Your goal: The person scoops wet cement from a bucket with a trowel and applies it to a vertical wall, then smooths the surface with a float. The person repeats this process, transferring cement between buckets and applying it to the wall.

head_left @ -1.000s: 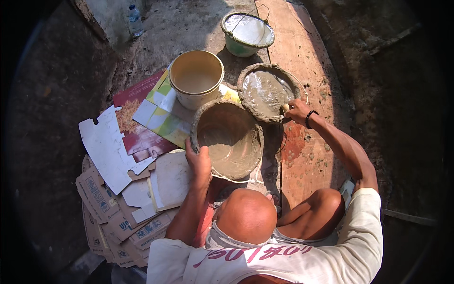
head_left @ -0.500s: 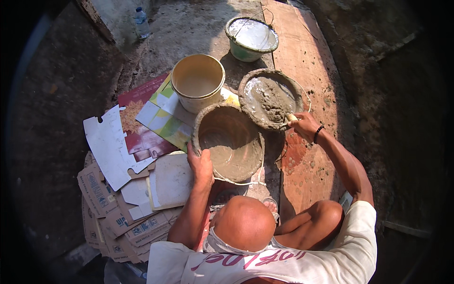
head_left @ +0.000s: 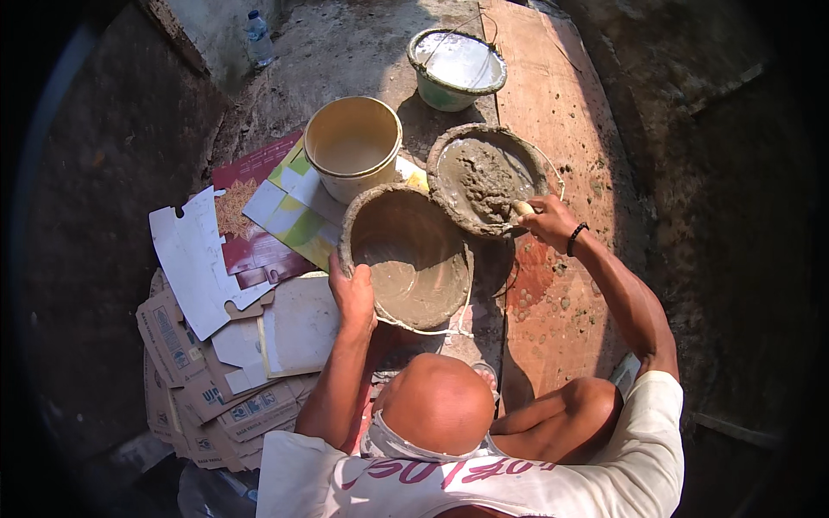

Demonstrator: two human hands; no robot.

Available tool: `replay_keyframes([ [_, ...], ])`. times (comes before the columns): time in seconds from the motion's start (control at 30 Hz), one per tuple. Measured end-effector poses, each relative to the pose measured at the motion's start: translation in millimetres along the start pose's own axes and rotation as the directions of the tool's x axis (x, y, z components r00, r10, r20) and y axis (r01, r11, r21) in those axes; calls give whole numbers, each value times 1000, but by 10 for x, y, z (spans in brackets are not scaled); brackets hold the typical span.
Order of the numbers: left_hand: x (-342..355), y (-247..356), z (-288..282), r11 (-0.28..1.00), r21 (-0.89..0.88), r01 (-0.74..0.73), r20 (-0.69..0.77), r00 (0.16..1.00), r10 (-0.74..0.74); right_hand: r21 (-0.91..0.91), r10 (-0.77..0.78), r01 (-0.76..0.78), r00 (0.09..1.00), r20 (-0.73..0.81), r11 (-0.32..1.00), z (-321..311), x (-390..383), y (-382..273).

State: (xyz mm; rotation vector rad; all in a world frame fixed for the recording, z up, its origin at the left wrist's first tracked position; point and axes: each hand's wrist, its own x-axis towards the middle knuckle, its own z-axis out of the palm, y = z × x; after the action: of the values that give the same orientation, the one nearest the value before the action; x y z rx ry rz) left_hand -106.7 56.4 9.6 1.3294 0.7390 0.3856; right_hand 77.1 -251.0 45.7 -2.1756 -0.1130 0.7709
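Note:
My left hand [head_left: 352, 295] is closed on the rim of a mortar-crusted bucket [head_left: 423, 293], thumb over the edge. This bucket tilts toward me, with a thin wet grey film inside and a white cord handle hanging at its near side. Just beyond it, to the right, stands a shallower bucket [head_left: 439, 192] holding thick grey mortar [head_left: 488, 177] in a lump with watery edges. My right hand [head_left: 553, 221] grips a pale tool handle [head_left: 522, 208] at that bucket's near right rim. The tool's working end is hidden in the mortar, so its kind does not show.
Behind the buckets stand a cream tub [head_left: 352, 138] and a green pail [head_left: 445, 92] of whitish liquid. Flattened cardboard [head_left: 207, 406] and printed sheets [head_left: 263, 216] lie at the left. A splattered reddish board [head_left: 561, 285] runs along the right. A water bottle [head_left: 257, 39] stands far left.
The mortar lump has shifted left and farther away within its bucket, and its shape differs. The right hand keeps its hold on the tool handle; the left hand stays on the rim.

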Motion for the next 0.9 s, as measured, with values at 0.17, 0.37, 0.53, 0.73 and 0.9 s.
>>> replay_keyframes([
  [0.17, 3, -15, 6, 999, 12, -37, -35, 999, 38, 25, 19, -20, 999, 35, 999, -33, 4, 81],
  [0.37, 0, 40, 26, 1000, 30, 8, -36, 999, -7, 15, 30, -30, 999, -25, 999, -91, 9, 221],
  [0.53, 45, 159, 36, 998, 10, 64, -47, 997, -64, -69, -95, 89, 991, -95, 994, -121, -38, 223],
  [0.73, 157, 167, 14, 992, -64, 112, 4, 994, -112, -33, -133, 131, 986, -99, 991, -400, -248, -48],
  [0.9, 201, 195, 13, 990, -85, 110, 24, 994, -108, -171, -151, 133, 984, -96, 976, -230, -492, -188],
])
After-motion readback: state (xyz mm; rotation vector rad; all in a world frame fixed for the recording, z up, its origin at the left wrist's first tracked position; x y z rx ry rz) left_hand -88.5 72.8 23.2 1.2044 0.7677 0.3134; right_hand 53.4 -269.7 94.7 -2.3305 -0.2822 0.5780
